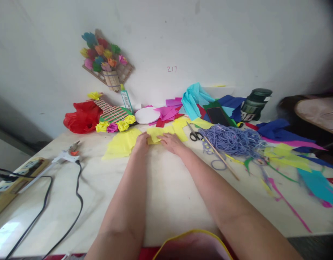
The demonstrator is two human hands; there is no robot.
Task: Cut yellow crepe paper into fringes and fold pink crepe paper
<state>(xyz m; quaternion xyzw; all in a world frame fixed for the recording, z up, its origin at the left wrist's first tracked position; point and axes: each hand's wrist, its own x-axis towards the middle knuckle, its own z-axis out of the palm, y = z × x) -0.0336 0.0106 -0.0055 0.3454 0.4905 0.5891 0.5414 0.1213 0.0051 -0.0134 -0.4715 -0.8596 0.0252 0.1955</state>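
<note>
One strip or overlapping run of yellow crepe paper point(120, 142) (can't tell which) lies mid-table point(171, 187), under the L hand point(141, 143) & R hand point(171, 143). L hand: fingers bent at the paper; can't tell if they're pinching. R hand: open, fingers spread, laid on top. Paper looks v. thin, light & soft; prob. tears or creases w/ little force, so best pressed flat w/ finger pads or pinched lightly nr an edge, w/o tugging. Just R of it: scissors point(196, 135), then a thin stick point(222, 157) alongside a tangle of purple yarn point(231, 141). Behind the paper: white disc point(147, 115) & cyan paper point(196, 99) among other coloured scraps. Back L: striped woven craft point(113, 115) w/ paper flowers. Far L: glue gun point(67, 155) nr a power strip point(28, 166). Back R: dark jar point(255, 104).
</note>
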